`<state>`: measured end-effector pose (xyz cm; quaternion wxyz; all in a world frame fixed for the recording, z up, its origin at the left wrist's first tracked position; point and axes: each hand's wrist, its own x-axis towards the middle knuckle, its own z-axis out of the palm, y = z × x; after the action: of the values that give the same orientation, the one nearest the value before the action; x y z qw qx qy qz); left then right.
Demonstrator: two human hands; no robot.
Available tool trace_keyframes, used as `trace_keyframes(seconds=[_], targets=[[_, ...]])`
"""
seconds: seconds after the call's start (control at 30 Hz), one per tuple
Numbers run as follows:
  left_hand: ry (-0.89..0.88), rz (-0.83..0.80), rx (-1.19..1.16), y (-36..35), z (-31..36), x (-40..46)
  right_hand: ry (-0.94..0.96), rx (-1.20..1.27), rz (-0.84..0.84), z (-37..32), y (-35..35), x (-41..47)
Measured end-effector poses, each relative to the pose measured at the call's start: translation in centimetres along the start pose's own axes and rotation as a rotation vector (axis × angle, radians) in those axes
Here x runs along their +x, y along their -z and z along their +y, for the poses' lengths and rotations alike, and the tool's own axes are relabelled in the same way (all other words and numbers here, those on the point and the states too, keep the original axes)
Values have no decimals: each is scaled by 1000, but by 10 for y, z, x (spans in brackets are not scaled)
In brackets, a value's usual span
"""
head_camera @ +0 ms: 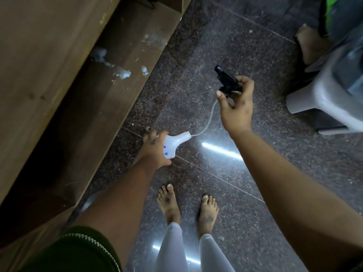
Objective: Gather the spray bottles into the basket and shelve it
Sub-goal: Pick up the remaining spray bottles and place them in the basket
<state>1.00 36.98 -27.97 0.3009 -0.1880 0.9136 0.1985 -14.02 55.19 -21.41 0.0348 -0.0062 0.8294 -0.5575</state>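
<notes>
My left hand [154, 152] grips a white spray bottle [172, 143] with small blue marks, tilted with its open neck pointing right. My right hand [236, 107] holds the black trigger head [225, 79] up and apart from the bottle. A thin clear dip tube [208, 119] curves from the trigger head down to the bottle's neck. No basket shows in this view.
A brown wooden shelf unit [59, 75] with white residue on its ledge runs along the left. A grey plastic stool [326, 95] stands at the right, another person's foot behind it. My bare feet [188, 209] stand on the dark speckled floor.
</notes>
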Motion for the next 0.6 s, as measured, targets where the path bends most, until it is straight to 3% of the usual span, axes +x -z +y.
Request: trace_keyframes(seconds=[0.1, 0.23, 0.47, 0.6], targets=[[-57, 23, -18, 2, -2, -5, -116, 83, 26, -4, -4, -2], [-60, 116, -177, 8, 0, -9, -353, 385, -73, -3, -8, -2], [-47, 233, -354, 23, -12, -19, -562, 461, -182, -7, -11, -1], [-110, 293, -378, 34, -18, -29, -528, 362, -306, -18, -11, 7]])
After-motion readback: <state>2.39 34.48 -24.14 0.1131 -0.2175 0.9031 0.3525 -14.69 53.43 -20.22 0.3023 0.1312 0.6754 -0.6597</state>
